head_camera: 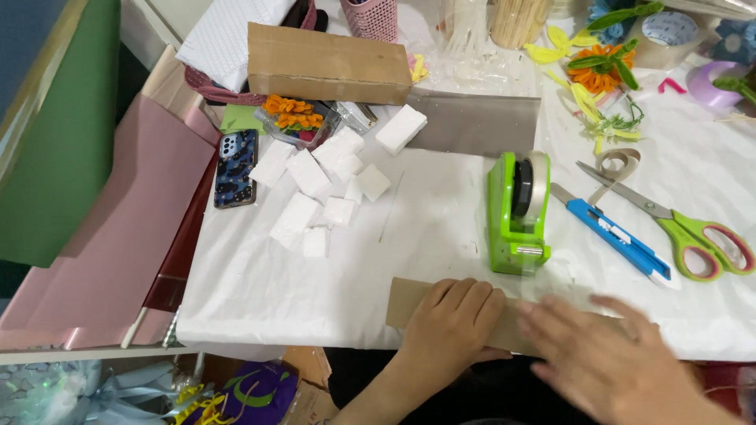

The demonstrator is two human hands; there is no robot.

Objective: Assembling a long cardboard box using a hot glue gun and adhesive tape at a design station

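White table (441,236): 2 hands on 1 cardboard strip (405,301).

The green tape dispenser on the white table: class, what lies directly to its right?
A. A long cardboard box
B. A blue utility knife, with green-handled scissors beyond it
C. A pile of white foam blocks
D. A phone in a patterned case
B: right of the green tape dispenser lies the blue utility knife, then the green-handled scissors; the other things listed sit to its left.
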